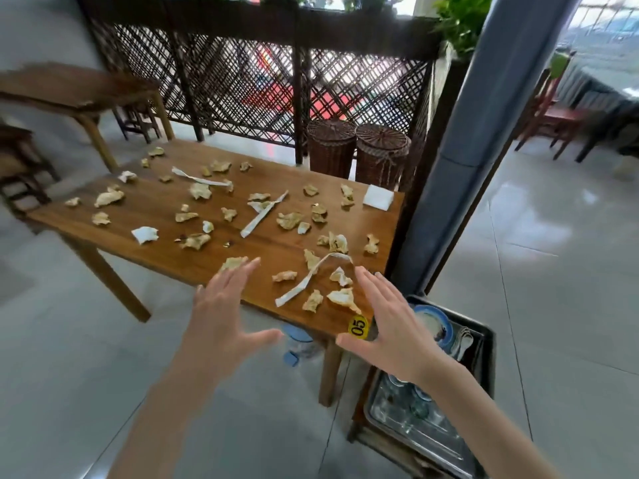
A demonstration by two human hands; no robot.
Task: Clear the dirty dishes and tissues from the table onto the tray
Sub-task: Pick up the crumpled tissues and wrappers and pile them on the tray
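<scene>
A wooden table (162,216) is strewn with several crumpled, stained tissues (290,220) and a few long paper strips (264,214). A clean white napkin stack (378,197) lies at its far right corner. Both my hands hover flat, fingers straight, over the near edge. My left hand (221,318) has its fingertips by a tissue (233,262). My right hand (390,323) is beside the yellow 05 tag (358,327), holding nothing. Low at the right, a metal tray (415,430) holds a blue-rimmed plate (434,323), spoons (463,342) and glasses.
Two wicker baskets (359,150) stand behind the table against a lattice screen. A grey pillar (484,140) rises at the table's right end. Another table (79,95) and stools are at the left. A plastic bottle (299,344) lies on the tiled floor under the table.
</scene>
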